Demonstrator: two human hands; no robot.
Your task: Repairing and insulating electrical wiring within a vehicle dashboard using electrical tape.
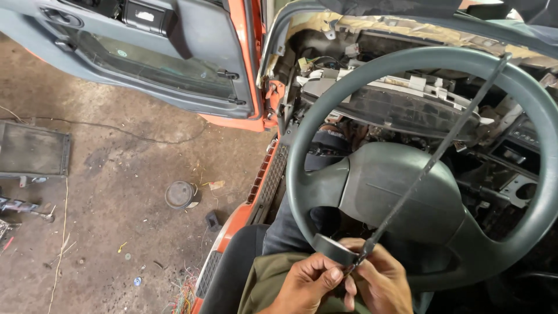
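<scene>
Both hands sit low at the seat, the left hand (308, 279) and right hand (378, 279) just under the steering wheel (325, 110). The wheel rim and its hub (401, 192) block passage forward. A taut strip of black tape (436, 157) crosses the wheel face diagonally. Openings between the spokes admit fingers only. Beyond, the stripped dashboard cavity (372, 99) is crowded with wiring. Leftward, the open door (174, 58) leaves free room down to the workshop floor (116, 163).

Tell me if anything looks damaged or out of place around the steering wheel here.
Yes. Behind the steering wheel the dashboard is stripped open, with bare brackets, connectors and loose wires showing. Both hands, left hand and right hand, hold a roll of black tape, its strip stretched across the wheel. Cut wire bits litter the floor.
</scene>
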